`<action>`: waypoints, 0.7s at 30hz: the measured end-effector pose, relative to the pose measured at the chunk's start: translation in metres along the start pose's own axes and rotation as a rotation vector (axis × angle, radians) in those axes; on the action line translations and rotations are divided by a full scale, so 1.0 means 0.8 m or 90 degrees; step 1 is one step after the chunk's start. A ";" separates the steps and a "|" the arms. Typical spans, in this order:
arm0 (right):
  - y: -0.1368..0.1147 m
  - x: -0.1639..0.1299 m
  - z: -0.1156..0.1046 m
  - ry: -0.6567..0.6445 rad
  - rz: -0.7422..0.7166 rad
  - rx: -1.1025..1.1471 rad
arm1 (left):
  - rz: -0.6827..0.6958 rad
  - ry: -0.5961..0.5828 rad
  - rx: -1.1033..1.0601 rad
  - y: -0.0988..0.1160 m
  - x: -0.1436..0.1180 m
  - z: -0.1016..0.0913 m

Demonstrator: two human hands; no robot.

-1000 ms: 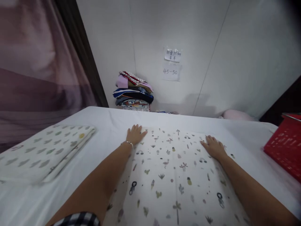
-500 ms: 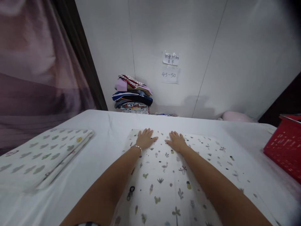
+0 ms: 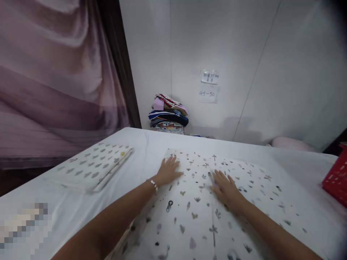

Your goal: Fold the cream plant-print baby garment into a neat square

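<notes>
A white cloth (image 3: 193, 207) printed with small plants, flamingos and cacti lies spread out in front of me. My left hand (image 3: 168, 171) rests flat on its far left part, fingers spread, with a bracelet at the wrist. Further right, my right hand (image 3: 225, 188) lies on the cloth with its fingers stretched out. Neither hand grips anything. To the left lies a folded white cloth (image 3: 93, 164) with grey cloud shapes, apart from the printed one. The near end of the spread cloth runs out of view.
Both cloths lie on a table with a white cover (image 3: 146, 144). A red basket (image 3: 337, 177) stands at the right edge. Behind the table is a stack of folded fabrics (image 3: 169, 115) by the wall. A pinkish curtain (image 3: 54, 90) hangs at the left.
My right hand has slid nearer to me and away from the left hand. The far part of the cloth between them lies more spread out. The view has turned left.
</notes>
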State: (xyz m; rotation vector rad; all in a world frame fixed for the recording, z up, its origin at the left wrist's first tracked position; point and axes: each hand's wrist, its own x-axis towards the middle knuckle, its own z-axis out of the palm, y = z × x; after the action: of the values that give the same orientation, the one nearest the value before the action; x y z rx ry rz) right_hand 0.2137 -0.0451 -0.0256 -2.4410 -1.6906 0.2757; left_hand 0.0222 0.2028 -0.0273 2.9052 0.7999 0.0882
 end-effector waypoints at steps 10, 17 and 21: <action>-0.032 -0.086 0.016 0.003 -0.014 -0.035 | -0.090 -0.021 -0.022 0.007 -0.063 -0.018; -0.079 -0.155 0.024 -0.031 -0.054 0.017 | -0.156 0.028 -0.027 0.017 -0.147 -0.012; -0.100 -0.169 0.025 -0.024 -0.056 0.031 | -0.220 0.064 -0.061 0.024 -0.186 -0.023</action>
State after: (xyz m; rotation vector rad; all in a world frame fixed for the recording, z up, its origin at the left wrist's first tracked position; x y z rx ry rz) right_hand 0.0898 -0.1435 -0.0184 -2.3338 -1.7789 0.3506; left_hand -0.0974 0.1117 -0.0098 2.6465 1.2636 0.2329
